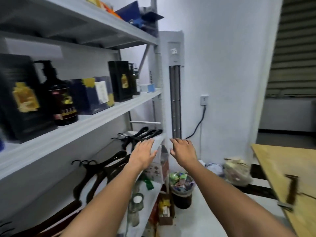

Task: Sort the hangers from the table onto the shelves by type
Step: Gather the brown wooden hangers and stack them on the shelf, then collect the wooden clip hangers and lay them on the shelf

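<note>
Already hangers (pixel 104 170) lay in two piles on the shelf (pixel 159 141), lower left. Left hand (pixel 143 149) and right hand (pixel 183 149) were empty, fingers loose. A blurred dark thing (pixel 292 188), likely a hanger, lay on the table (pixel 282 159).

Head-worn view, forward and down, near shelves (pixel 102 118)

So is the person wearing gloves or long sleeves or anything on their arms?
No gloves. The left hand and right hand are bare, with no rings, watch or bracelet showing. The left forearm and right forearm are bare too, down to the picture's edge, so no sleeves show.
</note>
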A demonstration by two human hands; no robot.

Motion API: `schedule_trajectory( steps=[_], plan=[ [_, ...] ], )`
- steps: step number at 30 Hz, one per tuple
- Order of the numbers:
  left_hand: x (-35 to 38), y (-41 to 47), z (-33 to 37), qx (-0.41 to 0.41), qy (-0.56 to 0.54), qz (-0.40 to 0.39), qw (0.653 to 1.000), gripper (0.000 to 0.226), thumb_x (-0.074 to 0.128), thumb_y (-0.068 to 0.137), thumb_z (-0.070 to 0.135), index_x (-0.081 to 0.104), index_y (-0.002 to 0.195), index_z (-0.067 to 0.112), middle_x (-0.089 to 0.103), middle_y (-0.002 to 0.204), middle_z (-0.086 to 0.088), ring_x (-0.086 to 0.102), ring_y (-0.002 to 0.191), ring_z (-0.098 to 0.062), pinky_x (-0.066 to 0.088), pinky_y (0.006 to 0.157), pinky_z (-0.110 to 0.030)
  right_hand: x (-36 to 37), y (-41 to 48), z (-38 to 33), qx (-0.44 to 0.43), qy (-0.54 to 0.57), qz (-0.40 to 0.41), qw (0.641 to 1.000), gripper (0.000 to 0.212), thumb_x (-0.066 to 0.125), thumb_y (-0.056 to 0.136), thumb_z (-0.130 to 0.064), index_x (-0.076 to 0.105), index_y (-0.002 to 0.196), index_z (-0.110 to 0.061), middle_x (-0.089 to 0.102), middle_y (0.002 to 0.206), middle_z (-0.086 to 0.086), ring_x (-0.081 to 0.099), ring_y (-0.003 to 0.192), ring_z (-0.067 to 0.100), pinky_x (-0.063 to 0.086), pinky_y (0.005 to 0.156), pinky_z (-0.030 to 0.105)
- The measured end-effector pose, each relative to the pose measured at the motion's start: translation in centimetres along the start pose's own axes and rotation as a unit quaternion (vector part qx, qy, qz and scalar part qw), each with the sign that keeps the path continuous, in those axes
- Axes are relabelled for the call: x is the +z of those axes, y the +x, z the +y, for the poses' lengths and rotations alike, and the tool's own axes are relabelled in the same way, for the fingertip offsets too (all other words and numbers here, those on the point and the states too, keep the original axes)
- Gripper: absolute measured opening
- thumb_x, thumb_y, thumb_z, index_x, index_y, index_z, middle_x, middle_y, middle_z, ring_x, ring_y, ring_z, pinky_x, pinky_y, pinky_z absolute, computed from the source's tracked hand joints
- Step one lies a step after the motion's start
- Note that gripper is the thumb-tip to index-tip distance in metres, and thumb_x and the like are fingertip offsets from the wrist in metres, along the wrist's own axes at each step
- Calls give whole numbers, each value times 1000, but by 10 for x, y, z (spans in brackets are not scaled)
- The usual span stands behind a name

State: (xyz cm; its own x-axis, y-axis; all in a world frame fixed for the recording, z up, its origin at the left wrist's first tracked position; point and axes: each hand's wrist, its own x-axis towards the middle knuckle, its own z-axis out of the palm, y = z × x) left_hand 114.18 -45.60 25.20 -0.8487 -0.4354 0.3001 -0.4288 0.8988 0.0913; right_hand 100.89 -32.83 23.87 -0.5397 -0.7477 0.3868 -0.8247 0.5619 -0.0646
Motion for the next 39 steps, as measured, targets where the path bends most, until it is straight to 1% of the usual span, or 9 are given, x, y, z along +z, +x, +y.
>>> schedule_trajectory(
  steps=[3,9,11,14,18,23,31,35,39],
  plan=[
    [12,32,41,39,-7,-4,999,57,34,100,40,20,150,15,24,156,0,21,144,-13,9,119,-32,-2,-6,52,38,-24,-5,999,47,39,99,-36,36,143,-21,50,138,3,47,126,23,29,107,37],
    [35,76,120,106,-33,-18,994,57,33,100,39,19,150,15,25,156,-1,22,143,-17,13,119,-33,-3,-34,144,114,-58,-16,992,47,40,99,-33,34,144,-21,47,141,3,46,127,23,28,107,36],
    [45,86,145,128,-39,-24,991,57,33,101,38,18,150,16,25,156,-1,22,143,-16,10,119,-32,-3,-45,170,145,-63,-23,987,47,39,99,-34,34,144,-21,47,141,3,46,126,23,28,107,36],
    [61,102,177,163,-40,-43,985,57,31,101,39,16,151,16,21,157,1,18,145,-15,7,120,-31,-3,-62,202,189,-70,-32,979,48,38,99,-35,33,144,-22,47,140,2,45,126,22,28,106,35],
    [82,126,219,215,-47,-53,974,57,30,101,39,15,151,16,19,158,0,19,145,-16,8,120,-32,-6,-83,240,241,-83,-41,966,47,38,99,-35,33,144,-22,46,141,2,43,129,22,27,107,36],
    [110,164,275,270,-69,-65,958,58,27,102,41,11,152,17,15,159,1,14,146,-15,4,120,-31,-9,-103,291,304,-106,-51,945,47,38,99,-35,33,143,-21,46,142,3,44,128,24,28,108,37],
    [158,233,355,351,-99,-73,928,57,28,101,40,13,151,17,19,158,1,16,145,-15,4,120,-30,5,-116,377,408,-118,-75,902,47,36,101,-36,30,145,-23,42,144,2,39,132,23,26,111,38],
    [177,267,386,393,-100,-97,909,57,29,102,39,12,151,17,19,158,1,17,145,-15,7,120,-31,7,-111,416,454,-121,-76,879,46,37,101,-36,31,144,-22,42,145,3,39,133,24,27,110,38],
    [196,301,423,443,-86,-116,885,56,27,102,36,10,151,16,15,158,2,15,146,-13,4,120,-30,9,-111,453,492,-131,-81,857,47,35,102,-37,29,146,-21,40,146,4,38,134,24,26,112,39]
  ],
)
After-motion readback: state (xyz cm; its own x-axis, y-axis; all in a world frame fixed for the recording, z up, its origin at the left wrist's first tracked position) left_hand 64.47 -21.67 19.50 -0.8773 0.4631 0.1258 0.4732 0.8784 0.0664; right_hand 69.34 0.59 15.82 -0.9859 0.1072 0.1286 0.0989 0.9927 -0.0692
